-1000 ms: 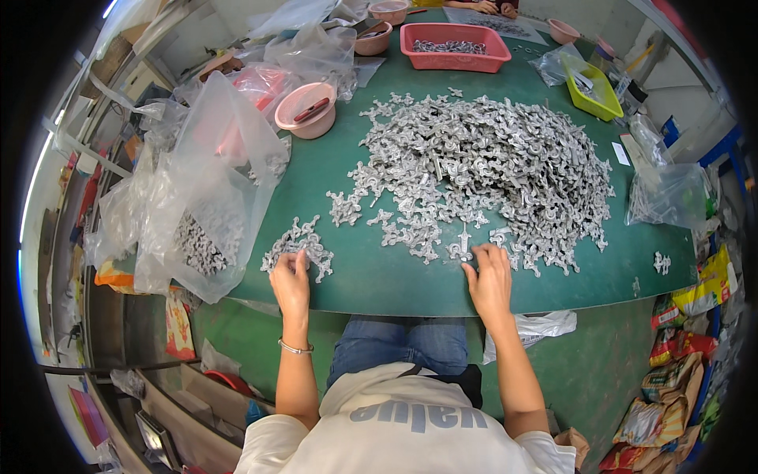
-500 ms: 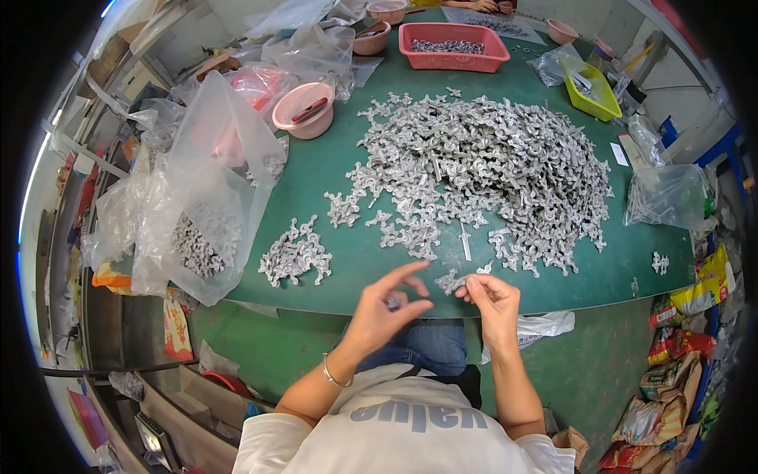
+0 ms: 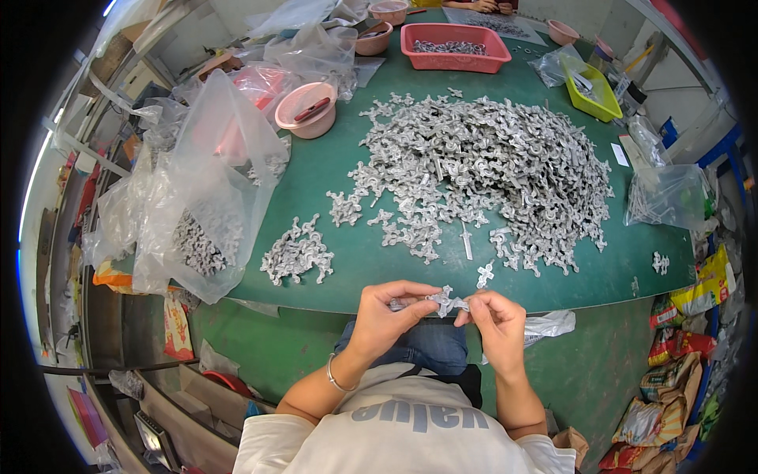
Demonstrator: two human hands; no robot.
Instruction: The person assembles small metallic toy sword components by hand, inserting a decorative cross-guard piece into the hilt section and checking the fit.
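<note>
Just past the table's near edge, both my hands pinch one small grey cross-shaped metal casting (image 3: 448, 301). The thumb and fingertips of my left hand (image 3: 384, 316) close on its left side, and another grey piece shows between that hand's fingers. My right hand (image 3: 499, 322) grips its right end between thumb and forefinger. A single similar casting (image 3: 485, 274) lies on the green table (image 3: 371, 284) beyond my hands, near a thin grey strip (image 3: 467, 241). Farther off is a large heap of such castings (image 3: 505, 166); a smaller heap (image 3: 297, 254) sits to the left.
Clear plastic bags (image 3: 213, 189) holding grey parts crowd the table's left side. A pink bowl (image 3: 306, 110) holds a red-handled tool. At the back are a red tray (image 3: 455, 63) of rings and a yellow-green basket (image 3: 592, 99). Another person's hands (image 3: 485, 6) show at the far edge.
My left hand has come down and right, closing its thumb and fingers on the casting. My right hand has drawn it slightly toward me, uncovering the single casting on the table.
</note>
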